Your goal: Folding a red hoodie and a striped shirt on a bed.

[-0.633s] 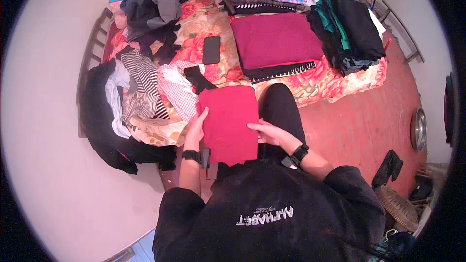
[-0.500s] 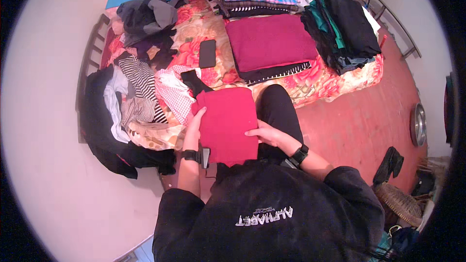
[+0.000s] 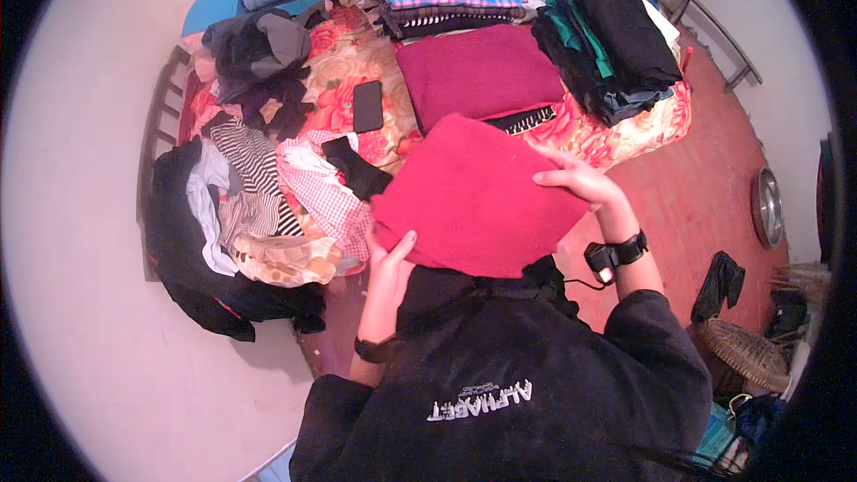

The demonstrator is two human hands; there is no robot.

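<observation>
Bed (image 3: pixel 659 125), floral sheet. Heap of loose clothes (image 3: pixel 254 156) along its left edge. Maroon folded cloth (image 3: pixel 482 71) tops a stack by the near edge. Red folded cloth (image 3: pixel 478 196) held up at the near edge, turned cornerwise. Right hand (image 3: pixel 578 180) pinches its right side; left hand (image 3: pixel 388 272) pinches its left corner, thumb uppermost. Black phone (image 3: pixel 367 106) between heap and stack.

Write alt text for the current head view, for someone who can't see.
A person's left hand and right hand hold a folded red cloth between them. Beyond it, folded clothes and a dark, phone-like object lie on a flowered bedspread, with rumpled clothes heaped to the left.
</observation>
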